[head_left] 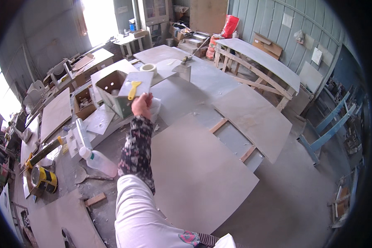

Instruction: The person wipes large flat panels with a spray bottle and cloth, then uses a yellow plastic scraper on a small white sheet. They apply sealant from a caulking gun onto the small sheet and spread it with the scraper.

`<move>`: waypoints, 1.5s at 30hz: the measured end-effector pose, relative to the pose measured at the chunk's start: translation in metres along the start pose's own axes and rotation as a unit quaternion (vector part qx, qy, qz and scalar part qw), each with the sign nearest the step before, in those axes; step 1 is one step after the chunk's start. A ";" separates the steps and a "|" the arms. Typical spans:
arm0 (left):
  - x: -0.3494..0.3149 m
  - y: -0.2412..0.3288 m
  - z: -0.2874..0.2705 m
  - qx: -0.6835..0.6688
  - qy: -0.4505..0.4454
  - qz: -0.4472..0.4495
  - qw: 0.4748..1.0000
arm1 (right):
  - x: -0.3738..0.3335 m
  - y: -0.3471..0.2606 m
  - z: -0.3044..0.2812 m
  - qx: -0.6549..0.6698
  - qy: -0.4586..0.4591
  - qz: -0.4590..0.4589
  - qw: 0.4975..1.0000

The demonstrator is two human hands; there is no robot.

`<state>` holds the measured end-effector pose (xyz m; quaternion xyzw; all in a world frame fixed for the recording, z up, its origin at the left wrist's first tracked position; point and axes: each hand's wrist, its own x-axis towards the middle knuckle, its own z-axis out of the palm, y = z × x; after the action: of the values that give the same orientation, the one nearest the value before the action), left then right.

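My left hand point(142, 106) reaches far forward, its arm in a white sleeve with a dark floral oversleeve. Its fingers are closed at the near edge of a small grey square board point(142, 80) and appear to grip it; the fingertips are partly hidden. A yellow scraper point(134, 89) lies on that board, just left of the hand. Beside and partly under the board stands an open box point(111, 93) with holes in its side. A roll of pale tape point(149, 68) sits just beyond. My right hand is out of view.
A large flat panel point(198, 173) lies right of my arm, with another panel point(256, 118) beyond it. At left are a clear bottle with a white cap point(100, 162), a yellow-and-black can point(44, 178) and a caulking gun point(45, 152). Blue metal bars point(330, 128) stand at right.
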<state>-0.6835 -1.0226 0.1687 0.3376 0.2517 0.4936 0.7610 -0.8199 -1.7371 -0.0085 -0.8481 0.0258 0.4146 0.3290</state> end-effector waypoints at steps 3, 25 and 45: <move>-0.081 0.009 -0.010 -0.032 -0.103 0.030 0.994 | -0.005 -0.003 -0.009 -0.022 -0.004 -0.014 1.000; -0.668 0.009 -0.188 0.052 0.209 -0.154 0.964 | -0.037 -0.049 -0.064 -0.116 -0.261 -0.344 0.895; -0.688 -0.004 -0.283 0.018 0.208 -0.258 0.943 | -0.101 -0.041 -0.005 -0.151 -0.319 -0.357 0.865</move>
<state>-1.1501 -1.5826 0.0174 0.1644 0.4913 0.3354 0.7868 -0.8696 -1.7312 0.0888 -0.6601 -0.4481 0.5154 0.3128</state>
